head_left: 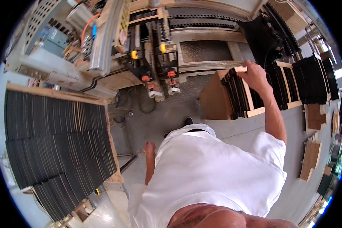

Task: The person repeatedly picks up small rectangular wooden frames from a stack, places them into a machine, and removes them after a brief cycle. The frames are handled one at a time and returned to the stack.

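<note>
My right arm reaches forward and to the right. My right hand [254, 78] is closed over the top end of a pale wooden strip [248, 94] at the side of a stack of dark panels [233, 93]. A brown board [216, 97] stands on the left side of that stack. My fingertips are curled over the strip's end, so their exact hold is partly hidden. My left hand [149, 147] hangs low beside my body, apart from everything around it. It is small and blurred, and nothing shows in it; its fingers cannot be made out.
Ahead stands a machine with rails and yellow and orange-capped clamps [171, 74]. Dense rows of black panels [57, 144] fill a wood-edged stand at the left. More black panel stacks [309, 79] continue to the right. Brown pieces [311, 159] lie on the floor [231, 131] at far right.
</note>
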{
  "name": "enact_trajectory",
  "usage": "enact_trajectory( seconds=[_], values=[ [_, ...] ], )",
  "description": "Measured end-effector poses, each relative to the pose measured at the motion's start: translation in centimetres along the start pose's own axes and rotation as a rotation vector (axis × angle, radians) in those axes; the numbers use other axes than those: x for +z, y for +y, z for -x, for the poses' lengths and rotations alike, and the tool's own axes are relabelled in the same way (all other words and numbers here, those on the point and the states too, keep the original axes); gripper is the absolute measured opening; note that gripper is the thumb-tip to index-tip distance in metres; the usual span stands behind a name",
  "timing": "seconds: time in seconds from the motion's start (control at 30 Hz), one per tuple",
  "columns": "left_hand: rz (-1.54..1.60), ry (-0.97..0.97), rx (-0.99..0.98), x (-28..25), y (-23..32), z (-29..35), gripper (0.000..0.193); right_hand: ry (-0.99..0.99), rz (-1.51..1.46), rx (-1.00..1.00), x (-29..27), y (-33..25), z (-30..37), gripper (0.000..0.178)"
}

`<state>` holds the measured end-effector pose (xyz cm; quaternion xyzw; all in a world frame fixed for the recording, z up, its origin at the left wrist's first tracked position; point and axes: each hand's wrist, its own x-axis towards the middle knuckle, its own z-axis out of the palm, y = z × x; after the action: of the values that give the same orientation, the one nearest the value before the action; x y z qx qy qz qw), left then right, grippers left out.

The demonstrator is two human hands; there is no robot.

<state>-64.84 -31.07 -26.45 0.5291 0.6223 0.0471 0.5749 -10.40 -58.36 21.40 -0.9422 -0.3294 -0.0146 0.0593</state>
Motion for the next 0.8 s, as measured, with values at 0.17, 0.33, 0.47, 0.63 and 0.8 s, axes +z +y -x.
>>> enact_trajectory(
  seconds=[0.17,0.33,0.47,0.63,0.8],
  values=[
    [0.103,-0.255,0.221,5.7,20.4,-1.3,0.018,-0.073,-0.132,0.104,1.8,1.8,7.0,0.037],
    [0.164,-0.267,0.259,8.5,35.8,-0.8,0.036,-0.059,-0.208,0.341,6.2,2.7,9.3,0.032],
    [0.242,-0.332,0.398,11.1,45.8,-1.7,0.041,0.053,-0.291,0.419,5.3,2.3,9.6,0.022],
    [0.464,-0.401,0.417,14.7,56.5,-6.9,0.046,0.286,-0.475,0.44,2.1,1.6,8.6,0.023],
    [0.65,-0.479,0.336,18.6,66.1,-11.5,0.065,0.366,-0.641,0.412,1.4,-1.8,5.6,0.022]
  ],
)
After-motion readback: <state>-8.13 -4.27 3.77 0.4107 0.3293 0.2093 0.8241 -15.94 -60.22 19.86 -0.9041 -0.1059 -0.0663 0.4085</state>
